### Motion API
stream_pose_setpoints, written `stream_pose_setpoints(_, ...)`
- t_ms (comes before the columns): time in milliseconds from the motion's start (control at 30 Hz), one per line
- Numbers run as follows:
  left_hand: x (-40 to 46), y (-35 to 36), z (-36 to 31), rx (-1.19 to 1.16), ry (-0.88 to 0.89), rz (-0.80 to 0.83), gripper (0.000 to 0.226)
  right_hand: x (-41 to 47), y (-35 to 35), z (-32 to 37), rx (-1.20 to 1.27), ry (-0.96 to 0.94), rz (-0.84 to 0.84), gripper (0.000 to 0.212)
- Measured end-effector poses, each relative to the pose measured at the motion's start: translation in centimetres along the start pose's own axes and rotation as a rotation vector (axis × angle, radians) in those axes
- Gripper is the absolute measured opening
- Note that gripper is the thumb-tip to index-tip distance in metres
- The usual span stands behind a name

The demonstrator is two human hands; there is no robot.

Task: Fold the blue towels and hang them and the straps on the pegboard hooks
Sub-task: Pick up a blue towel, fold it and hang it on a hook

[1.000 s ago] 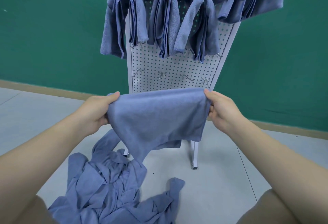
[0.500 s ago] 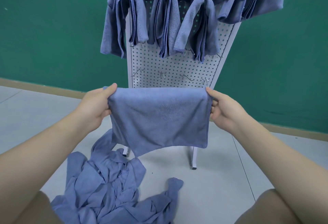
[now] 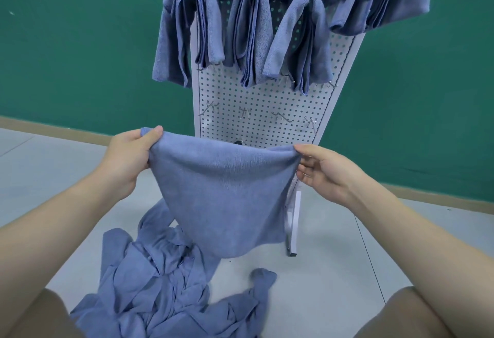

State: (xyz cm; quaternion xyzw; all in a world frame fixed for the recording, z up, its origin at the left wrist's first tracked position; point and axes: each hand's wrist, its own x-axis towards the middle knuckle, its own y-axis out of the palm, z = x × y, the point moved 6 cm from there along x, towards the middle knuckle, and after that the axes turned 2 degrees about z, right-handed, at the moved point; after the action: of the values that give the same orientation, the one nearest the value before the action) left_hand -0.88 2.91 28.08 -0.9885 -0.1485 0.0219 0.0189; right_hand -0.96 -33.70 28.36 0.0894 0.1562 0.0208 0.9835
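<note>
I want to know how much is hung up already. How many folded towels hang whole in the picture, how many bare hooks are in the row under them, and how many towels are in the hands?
Folded towels hanging whole: 3
Bare hooks: 4
Held towel: 1
Total: 8

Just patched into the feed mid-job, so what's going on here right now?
A person holds one blue towel stretched between both hands, the left hand and right hand each pinching a top corner, in front of the white pegboard. Several folded towels already hang on the upper hooks; a row of bare hooks sits below them. A crumpled pile of blue cloth lies on the floor.
</note>
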Motion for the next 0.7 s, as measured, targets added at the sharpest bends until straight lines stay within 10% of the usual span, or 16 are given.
stream_pose_setpoints(467,0.0,-2.3,-0.7,-0.089,0.044,-0.126,0.063,-0.4,1.0,1.2,0.047,-0.181,0.064,0.004)
stream_pose_setpoints(700,-1.2,0.6,-2.5,-0.095,0.158,0.015,0.016,-0.5,0.9,1.0,0.080,-0.131,0.033,0.006)
